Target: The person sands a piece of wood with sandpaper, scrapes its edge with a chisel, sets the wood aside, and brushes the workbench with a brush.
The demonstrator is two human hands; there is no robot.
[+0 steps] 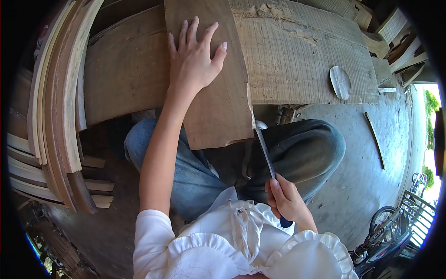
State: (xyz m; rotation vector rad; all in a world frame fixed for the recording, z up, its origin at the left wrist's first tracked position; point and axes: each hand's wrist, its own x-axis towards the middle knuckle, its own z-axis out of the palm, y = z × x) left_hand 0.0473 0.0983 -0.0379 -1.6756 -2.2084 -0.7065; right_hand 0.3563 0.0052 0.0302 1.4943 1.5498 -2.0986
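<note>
A brown wooden board [218, 102] lies across a wider plank [302, 56], its near end jutting out over my knees. My left hand [195, 58] rests flat on the board with its fingers spread. Low on the right, my right hand [285, 197] is wrapped round the dark handle of a long, narrow metal tool [265, 151]. The tool's far end meets the right edge of the board near its corner, where the edge looks rough and pale.
Long wooden strips [60, 93] are stacked at the left. An oval, silvery leaf-like piece [340, 83] lies on the plank's right part. A thin dark stick [374, 139] is on the concrete floor [353, 172]. A bicycle [385, 223] stands at the lower right, wood scraps [404, 42] at the upper right.
</note>
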